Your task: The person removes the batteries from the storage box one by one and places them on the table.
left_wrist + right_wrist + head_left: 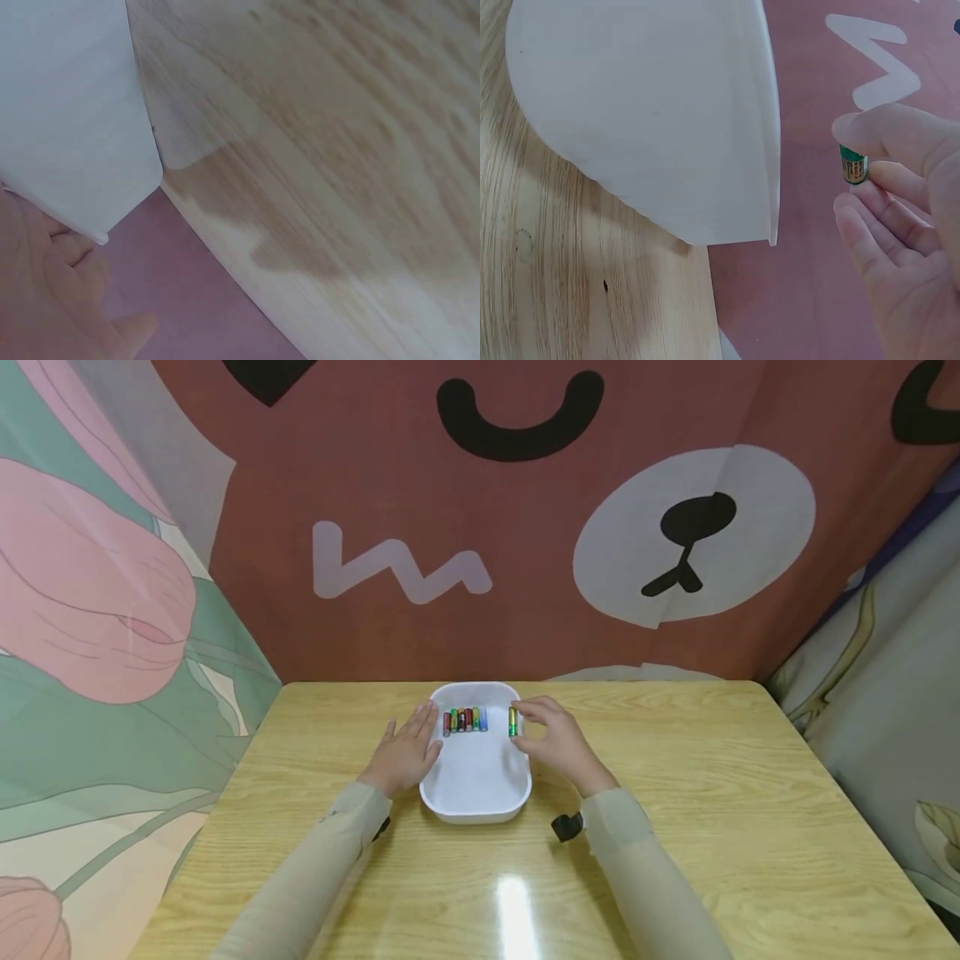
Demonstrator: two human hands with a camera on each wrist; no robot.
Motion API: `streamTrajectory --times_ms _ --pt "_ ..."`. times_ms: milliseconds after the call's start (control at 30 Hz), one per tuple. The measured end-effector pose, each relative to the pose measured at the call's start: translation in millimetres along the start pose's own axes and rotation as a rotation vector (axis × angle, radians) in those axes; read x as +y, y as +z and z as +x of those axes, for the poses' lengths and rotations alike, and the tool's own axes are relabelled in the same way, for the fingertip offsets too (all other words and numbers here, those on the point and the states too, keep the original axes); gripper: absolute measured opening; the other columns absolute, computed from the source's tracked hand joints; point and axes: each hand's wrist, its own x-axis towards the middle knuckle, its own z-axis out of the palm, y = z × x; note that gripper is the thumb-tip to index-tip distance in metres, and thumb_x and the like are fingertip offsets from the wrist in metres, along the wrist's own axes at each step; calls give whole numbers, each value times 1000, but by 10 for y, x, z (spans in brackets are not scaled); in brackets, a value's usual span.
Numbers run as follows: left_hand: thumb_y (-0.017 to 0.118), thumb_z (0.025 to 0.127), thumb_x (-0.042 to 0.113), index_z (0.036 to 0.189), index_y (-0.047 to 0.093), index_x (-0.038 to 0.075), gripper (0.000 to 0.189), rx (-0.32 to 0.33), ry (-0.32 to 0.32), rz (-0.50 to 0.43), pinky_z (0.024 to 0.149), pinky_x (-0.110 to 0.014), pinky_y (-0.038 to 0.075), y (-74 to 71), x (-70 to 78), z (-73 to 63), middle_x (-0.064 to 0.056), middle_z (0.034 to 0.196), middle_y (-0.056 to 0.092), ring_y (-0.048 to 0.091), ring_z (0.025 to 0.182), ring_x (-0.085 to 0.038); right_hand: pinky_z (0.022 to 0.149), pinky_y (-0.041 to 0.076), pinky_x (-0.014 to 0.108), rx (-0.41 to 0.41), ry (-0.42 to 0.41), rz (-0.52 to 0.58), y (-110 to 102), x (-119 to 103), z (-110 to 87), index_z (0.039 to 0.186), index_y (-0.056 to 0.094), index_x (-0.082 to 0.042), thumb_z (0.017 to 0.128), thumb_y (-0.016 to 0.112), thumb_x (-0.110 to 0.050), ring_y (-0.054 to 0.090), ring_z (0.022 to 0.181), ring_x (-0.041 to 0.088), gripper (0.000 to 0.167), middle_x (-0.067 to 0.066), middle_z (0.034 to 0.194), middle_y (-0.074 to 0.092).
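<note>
Only the head view shows the row of 6 cylindrical batteries (465, 720) inside the white, round-cornered tray (476, 785) on the wood-grain table (675, 760); the right wrist view adds the tray's smooth outer wall and the printed label of a green-and-gold battery (853, 166). The right hand (553, 739) pinches that battery upright at the tray's right side, while the left hand (407, 753) lies straight-fingered against the left rim.

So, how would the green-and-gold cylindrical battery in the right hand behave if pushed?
The battery would probably roll, being round. The right hand pinches it without visible bending, so it seems stiff. On the smooth, rounded white plastic tray, it might slide.
</note>
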Motion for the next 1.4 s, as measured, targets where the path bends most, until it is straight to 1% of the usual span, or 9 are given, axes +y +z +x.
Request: streamTrajectory --times_ms 233,400,467,533,667,800,933,1167,1400 --pt "32 109 41 163 7 7 68 2 0 5 123 -59 9 -35 9 29 -7 170 4 7 156 -28 101 52 51 44 -44 11 -99 75 -28 134 65 -5 84 82 -10 62 119 37 52 11 132 60" --pt "32 109 40 163 7 7 68 -11 0 2 124 -59 9 -29 15 21 -8 170 5 6 156 -28 105 50 50 69 -8 119 -163 188 -104 134 65 -6 84 80 -6 60 122 36 52 10 132 60" --pt "31 109 41 163 7 7 68 -14 -4 0 124 -59 8 -15 14 15 -7 170 4 6 156 -27 108 47 50 75 16 151 -166 239 -131 135 64 -4 85 79 -5 58 123 36 52 11 133 59" --pt "32 109 41 163 8 6 68 -6 0 -2 123 -59 9 -4 9 13 -8 170 5 6 156 -28 110 45 49 83 19 165 -161 296 -151 135 63 -3 85 78 -3 57 122 35 52 12 133 58" --pt "34 109 39 163 10 5 68 9 9 -6 123 -61 10 -5 4 1 -9 170 7 8 156 -29 109 45 49 73 9 143 -104 424 -162 134 63 -1 85 78 -3 58 119 33 51 13 133 57" --pt "34 109 40 163 10 5 68 8 13 -4 123 -61 10 -15 11 -10 -9 170 7 9 156 -30 107 48 48 46 6 114 -37 508 -151 132 63 2 84 78 0 59 117 36 51 17 131 57" --pt "33 109 40 163 9 5 68 6 10 -10 123 -60 11 -15 12 -7 -9 170 7 9 156 -30 106 49 46 20 38 106 -13 542 -129 132 63 2 84 78 2 59 118 38 51 18 129 58" --pt "34 108 37 162 13 3 67 28 14 -20 123 -61 12 2 8 -7 -12 170 10 11 156 -31 103 51 46 -23 87 41 0 629 -102 133 62 1 84 79 -1 62 117 37 52 17 126 59" --pt "34 109 39 162 11 3 68 20 12 -26 123 -60 12 -10 18 -18 -11 170 9 11 156 -31 101 52 45 -36 117 25 26 704 -87 132 63 1 83 79 0 63 116 36 51 18 126 60"
